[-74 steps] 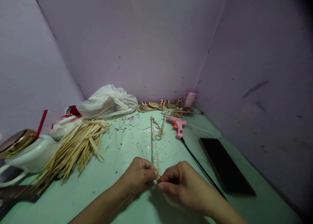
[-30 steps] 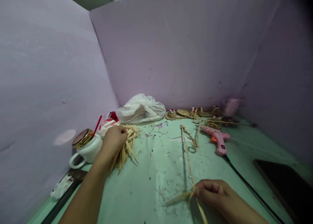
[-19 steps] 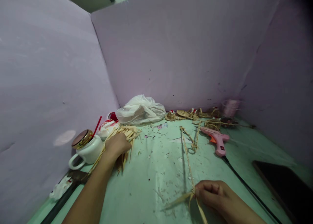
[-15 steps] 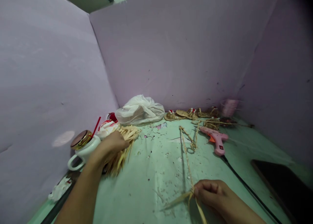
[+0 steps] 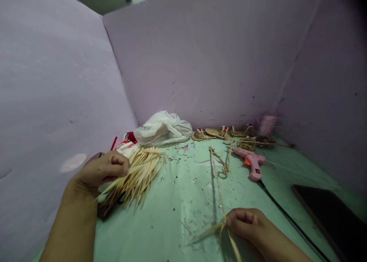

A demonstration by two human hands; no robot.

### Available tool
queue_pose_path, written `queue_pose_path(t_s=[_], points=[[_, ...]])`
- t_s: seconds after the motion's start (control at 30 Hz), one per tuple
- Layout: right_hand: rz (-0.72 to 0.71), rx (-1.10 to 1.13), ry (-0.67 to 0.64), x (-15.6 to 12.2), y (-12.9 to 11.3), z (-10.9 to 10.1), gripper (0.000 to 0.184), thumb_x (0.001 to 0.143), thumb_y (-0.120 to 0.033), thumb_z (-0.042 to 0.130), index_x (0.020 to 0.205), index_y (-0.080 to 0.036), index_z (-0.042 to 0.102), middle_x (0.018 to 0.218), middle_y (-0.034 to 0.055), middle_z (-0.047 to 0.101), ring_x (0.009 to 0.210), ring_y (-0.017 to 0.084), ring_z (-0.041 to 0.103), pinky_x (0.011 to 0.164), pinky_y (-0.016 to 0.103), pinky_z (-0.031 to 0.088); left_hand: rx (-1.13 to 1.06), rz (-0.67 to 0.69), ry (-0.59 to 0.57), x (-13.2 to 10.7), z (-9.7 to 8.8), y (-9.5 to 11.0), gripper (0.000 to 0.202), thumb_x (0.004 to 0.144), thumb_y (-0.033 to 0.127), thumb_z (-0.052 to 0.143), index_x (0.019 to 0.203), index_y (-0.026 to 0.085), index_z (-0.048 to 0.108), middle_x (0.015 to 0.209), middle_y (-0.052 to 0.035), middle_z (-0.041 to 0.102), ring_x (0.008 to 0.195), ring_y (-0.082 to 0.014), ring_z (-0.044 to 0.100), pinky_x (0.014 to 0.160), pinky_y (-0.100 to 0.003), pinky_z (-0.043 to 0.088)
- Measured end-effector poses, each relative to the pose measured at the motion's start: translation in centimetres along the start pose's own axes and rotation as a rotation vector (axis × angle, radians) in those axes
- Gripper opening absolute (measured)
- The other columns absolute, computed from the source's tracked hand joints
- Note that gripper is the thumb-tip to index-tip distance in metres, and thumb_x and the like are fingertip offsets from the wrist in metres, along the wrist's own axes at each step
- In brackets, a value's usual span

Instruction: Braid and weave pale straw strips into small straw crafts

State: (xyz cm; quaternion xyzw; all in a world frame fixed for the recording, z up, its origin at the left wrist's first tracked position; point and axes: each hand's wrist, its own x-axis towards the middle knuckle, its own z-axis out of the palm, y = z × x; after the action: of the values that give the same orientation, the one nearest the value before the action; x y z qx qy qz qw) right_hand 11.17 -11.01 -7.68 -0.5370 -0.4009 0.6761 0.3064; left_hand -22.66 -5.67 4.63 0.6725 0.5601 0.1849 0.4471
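Observation:
My left hand point(image 5: 100, 170) is raised over the pile of dry straw strips point(image 5: 140, 174) at the left and pinches one long straw strip point(image 5: 134, 169) between its fingers. My right hand point(image 5: 249, 225) rests low on the green table point(image 5: 183, 201), its fingers closed on the near end of a braided straw cord point(image 5: 219, 185). The cord runs away from me across the table, and loose strip ends stick out beside my right fingers.
A white plastic bag point(image 5: 163, 127) lies at the back. Small woven straw pieces point(image 5: 213, 132) and a pink spool point(image 5: 266, 124) sit by the purple wall. A pink glue gun point(image 5: 250, 162) with a black cable lies at the right, with a dark phone point(image 5: 329, 212) nearer.
My left hand let go of the cord, reached left into the straw pile, and has now lifted off it toward me with a strip. The right hand kept holding the cord.

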Motion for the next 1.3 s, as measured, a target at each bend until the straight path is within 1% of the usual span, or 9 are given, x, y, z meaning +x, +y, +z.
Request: queue_pose_path(t_s=[0.1,0.2,0.47,0.57,0.67,0.77,1.07,1.2,1.3], points=[[0.014,0.005,0.010,-0.1,-0.1,0.0,0.018,0.055,-0.030,0.061,0.052,-0.013,0.054,0.039,-0.0048,0.040,0.034,0.004,0.031,0.039,0.019,0.020,0.256,-0.029,-0.318,1.3,3.0,1.1,0.014,0.059,0.026,0.056,0.052,0.014,0.055,0.044,0.0039,0.041,0.041,-0.0055,0.033,0.040,-0.017,0.022],[0.020,0.018,0.006,-0.4,-0.5,0.0,0.018,0.055,-0.029,0.060,0.051,-0.013,0.053,0.040,-0.0047,0.040,0.035,0.003,0.031,0.039,0.019,0.019,0.465,-0.145,-0.477,3.0,6.5,2.0,0.019,0.060,0.031,0.056,0.052,0.015,0.060,0.044,0.0007,0.050,0.039,-0.0088,0.039,0.038,-0.020,0.024],[0.030,-0.014,0.020,0.3,-0.1,-0.4,0.016,0.051,-0.027,0.058,0.051,-0.012,0.055,0.037,-0.0042,0.042,0.033,0.004,0.032,0.037,0.019,0.017,0.602,0.126,0.083,6.8,15.6,2.8,0.029,0.068,0.042,0.050,0.079,0.020,0.065,0.075,-0.0034,0.063,0.067,-0.0153,0.053,0.058,-0.023,0.033],[0.031,-0.021,0.013,0.1,-0.5,-0.3,0.014,0.050,-0.025,0.058,0.050,-0.012,0.054,0.036,-0.0052,0.040,0.033,0.003,0.031,0.038,0.019,0.017,0.746,0.122,0.176,7.5,18.3,2.6,0.025,0.068,0.037,0.049,0.078,0.019,0.063,0.083,-0.0072,0.061,0.071,-0.0182,0.053,0.059,-0.026,0.032],[0.036,-0.029,0.019,-0.1,-0.9,-0.3,0.014,0.049,-0.025,0.058,0.051,-0.011,0.055,0.035,-0.0061,0.039,0.033,0.002,0.028,0.038,0.019,0.016,0.747,0.078,0.140,7.4,18.9,2.4,0.022,0.072,0.028,0.042,0.068,0.017,0.061,0.069,-0.0055,0.058,0.060,-0.0145,0.049,0.054,-0.024,0.028],[0.016,-0.023,0.027,0.0,-0.6,-0.4,0.014,0.049,-0.024,0.058,0.052,-0.011,0.056,0.038,-0.0045,0.043,0.034,0.002,0.031,0.038,0.019,0.018,0.593,0.039,-0.053,6.5,18.4,2.6,0.022,0.070,0.031,0.045,0.060,0.015,0.058,0.053,0.0002,0.047,0.050,-0.0098,0.039,0.048,-0.022,0.025],[0.001,-0.038,0.024,-0.3,-1.0,-0.3,0.011,0.051,-0.021,0.059,0.052,-0.011,0.054,0.038,-0.0058,0.042,0.035,0.002,0.030,0.039,0.019,0.018,0.032,0.036,-0.360,4.8,19.3,3.4,0.029,0.067,0.033,0.047,0.046,0.016,0.034,0.044,0.0063,0.022,0.042,-0.0042,0.020,0.039,-0.021,0.014],[-0.014,-0.023,-0.001,-0.3,-1.1,-0.3,0.013,0.052,-0.022,0.060,0.051,-0.011,0.053,0.039,-0.0056,0.042,0.036,0.002,0.030,0.040,0.019,0.018,-0.214,-0.108,-0.420,5.5,19.7,3.0,0.039,0.068,0.047,0.042,0.049,0.014,0.047,0.041,0.0019,0.044,0.030,-0.0036,0.025,0.033,-0.021,0.014],[-0.034,-0.041,-0.007,-0.3,-1.0,-0.4,0.013,0.053,-0.021,0.059,0.050,-0.011,0.052,0.037,-0.0075,0.036,0.035,0.001,0.025,0.039,0.019,0.015,-0.364,-0.286,-0.466,6.1,19.7,2.7,0.035,0.065,0.040,0.041,0.058,0.010,0.057,0.057,-0.0084,0.061,0.027,-0.0053,0.036,0.028,-0.020,0.012]])
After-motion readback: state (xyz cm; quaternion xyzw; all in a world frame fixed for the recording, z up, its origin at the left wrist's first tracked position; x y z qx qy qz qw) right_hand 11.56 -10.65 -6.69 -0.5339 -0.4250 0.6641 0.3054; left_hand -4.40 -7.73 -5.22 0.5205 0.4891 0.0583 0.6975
